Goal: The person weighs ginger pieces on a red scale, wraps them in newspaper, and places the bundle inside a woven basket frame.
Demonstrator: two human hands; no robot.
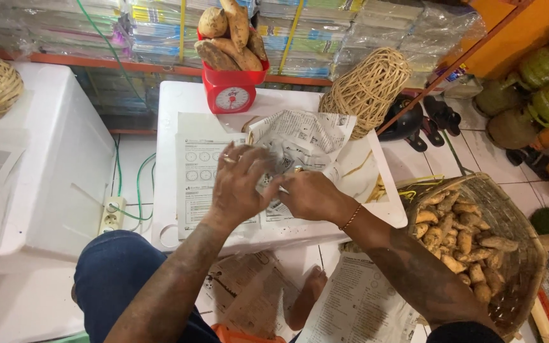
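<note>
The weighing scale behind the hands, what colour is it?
Red, with a white round dial; the scale shows clearly in the head view.

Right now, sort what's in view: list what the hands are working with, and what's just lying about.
In hand:
left hand
right hand
crumpled printed paper
flat printed sheets
white table

Lying about:
red scale loaded with sweet potatoes
woven basket of small tubers
twine ball
power strip
sandals
</note>
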